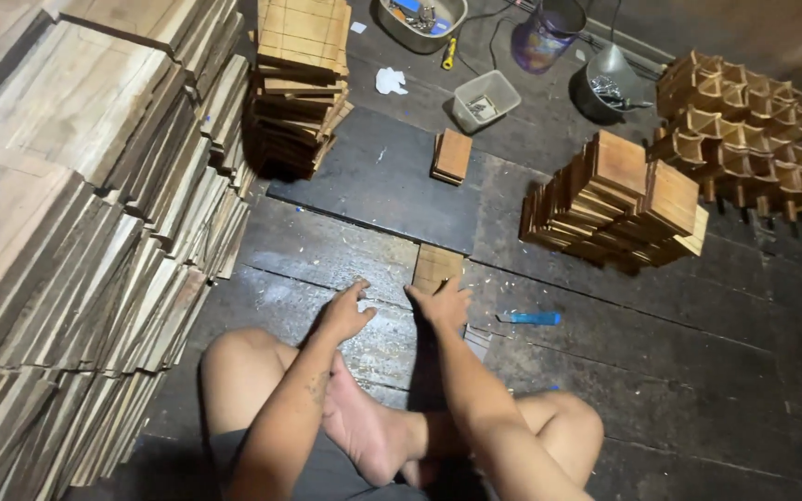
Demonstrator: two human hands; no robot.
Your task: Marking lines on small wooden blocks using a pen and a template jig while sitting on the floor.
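Item 1. Left hand: low centre of view, fingers loosely spread, resting on the dark plank floor; the grip is apart and holds nothing.

Item 2. Right hand: just at 3 o'clock of the left hand, fingers splayed, fingertips touching the near edge of the small flat pale wooden panel; the grip is apart, not clamped on it.

Item 3. The small flat pale wooden panel lies flat on the floor at 12 o'clock of the right hand, its far edge against the dark grey flat board.

Item 4. Small stack of brown square wooden pieces: on the dark board, at 12 o'clock of the panel, well apart from it.

Item 5. Blue slim tool: on the floor at 3 o'clock of the right hand, near but not touching.

Item 6. Heap of brown square wooden tiles stood on edge: at 2 o'clock of the hands.

Item 7. Wooden lattice assemblies with open cells: at 2 o'clock, beyond the heap.

Item 8. Tall stacks of long pale wooden slats: filling the 9 o'clock side.

Item 9. Stack of gridded wooden sheets: at 11 o'clock.

Item 10. Clear plastic tub, its small contents too small to tell: at 12 o'clock.

Item 11. Bare legs crossed, one foot at 6 o'clock of the hands.
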